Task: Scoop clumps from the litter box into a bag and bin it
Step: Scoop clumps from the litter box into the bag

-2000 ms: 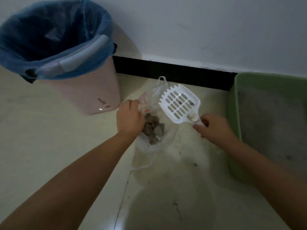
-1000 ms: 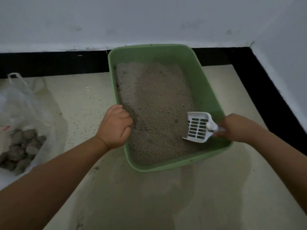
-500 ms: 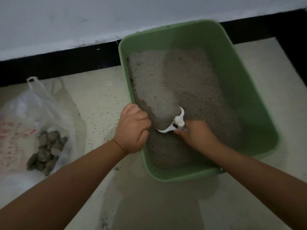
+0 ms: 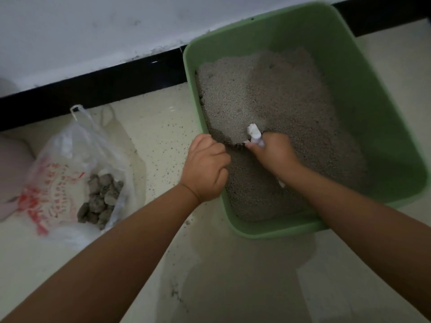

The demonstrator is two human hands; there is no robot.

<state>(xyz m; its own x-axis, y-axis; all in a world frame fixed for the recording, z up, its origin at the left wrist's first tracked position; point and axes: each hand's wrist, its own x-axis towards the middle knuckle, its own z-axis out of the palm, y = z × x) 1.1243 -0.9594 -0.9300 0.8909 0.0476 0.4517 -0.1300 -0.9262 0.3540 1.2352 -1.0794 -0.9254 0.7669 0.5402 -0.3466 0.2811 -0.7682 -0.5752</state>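
Observation:
A green litter box (image 4: pixel 384 127) full of grey litter (image 4: pixel 286 106) stands on the floor against the wall. My left hand (image 4: pixel 205 167) grips the box's left rim. My right hand (image 4: pixel 274 152) holds the white scoop (image 4: pixel 254 132) by its handle, and the scoop's head is buried in the litter near the left wall, only a small white part showing. To the left, a clear plastic bag (image 4: pixel 63 164) with red print lies open on the floor with several grey clumps (image 4: pixel 100 198) inside.
A pale pink bin (image 4: pixel 9 173) shows at the far left edge. A white wall with a black skirting (image 4: pixel 93 85) runs behind. Litter grains are scattered on the cream floor (image 4: pixel 163 136) between bag and box.
The view swung from the bag and bin to the litter box. My left hand left the bag and took the box rim. My right hand pushed the scoop down into the litter.

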